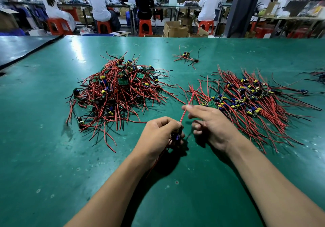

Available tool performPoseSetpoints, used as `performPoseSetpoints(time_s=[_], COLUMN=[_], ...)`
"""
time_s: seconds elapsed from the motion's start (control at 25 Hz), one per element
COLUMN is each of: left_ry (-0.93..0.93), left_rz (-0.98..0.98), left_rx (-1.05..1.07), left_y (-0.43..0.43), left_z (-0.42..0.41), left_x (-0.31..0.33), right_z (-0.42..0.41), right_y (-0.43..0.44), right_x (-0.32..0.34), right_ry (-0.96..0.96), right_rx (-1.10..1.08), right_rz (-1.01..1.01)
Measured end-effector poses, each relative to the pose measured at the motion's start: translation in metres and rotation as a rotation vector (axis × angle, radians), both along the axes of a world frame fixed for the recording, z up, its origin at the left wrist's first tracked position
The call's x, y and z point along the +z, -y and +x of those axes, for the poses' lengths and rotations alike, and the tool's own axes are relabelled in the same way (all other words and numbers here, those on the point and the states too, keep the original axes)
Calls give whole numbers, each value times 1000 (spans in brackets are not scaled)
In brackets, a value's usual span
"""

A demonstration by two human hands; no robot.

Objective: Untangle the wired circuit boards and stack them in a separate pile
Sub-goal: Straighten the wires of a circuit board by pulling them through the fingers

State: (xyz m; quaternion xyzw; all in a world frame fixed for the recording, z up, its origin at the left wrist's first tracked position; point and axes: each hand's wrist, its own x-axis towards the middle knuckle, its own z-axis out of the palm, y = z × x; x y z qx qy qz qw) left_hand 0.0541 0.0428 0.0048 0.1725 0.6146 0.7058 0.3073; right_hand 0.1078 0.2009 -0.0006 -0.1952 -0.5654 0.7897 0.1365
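We find the left hand (159, 135) closed around one small wired circuit board (176, 136), held just above the green mat-covered counter (44, 138) at near centre. The board is largely hidden by the fingers; only dark blue parts show. Its thin red wire leads (187, 108) run up and away from the fist. The right hand (211, 124) is loosely open, its thumb and index finger closing lightly on those leads; we cannot tell whether they grip or merely guide.

The tangled heap of green boards with red and black wires (117, 93) sits to the far left, well apart from the hands. The sorted pile, its wires combed roughly parallel (251, 100), lies to the right, just beside the right hand. A few stray boards (187, 58) lie at far centre.

We judge each unit light, the board stiff, the leads soft and springy and prone to snag. The solder joints look the weak point, so we advise holding the board by its edges and stroking the leads straight without tugging.

No containers stand on the counter; cardboard boxes (175, 28) sit on the floor beyond, contents not visible.
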Motion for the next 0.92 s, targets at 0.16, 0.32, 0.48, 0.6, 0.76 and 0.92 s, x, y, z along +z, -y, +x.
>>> performPoseSetpoints(time_s=[0.16,0.32,0.48,0.6,0.76,0.92], left_ry=[11,-102,-129,-134,-91,82], left_rz=[20,-32,-17,-8,4,80], left_rx=[9,-102,-176,-177,-142,-16], left_y=[0,1,3,3,3,-1], left_z=[-1,0,2,0,1,-1], left_x=[-2,-2,-2,-3,-6,-2], right_z=[0,-1,0,1,2,0], right_y=[17,3,-2,-3,-6,-2], right_x=[-2,4,11,20,21,13], right_ry=[69,52,-28,-67,-103,-2], right_rx=[157,-163,-276,-216,-183,-232], right_rz=[76,84,-59,-431,-477,-122])
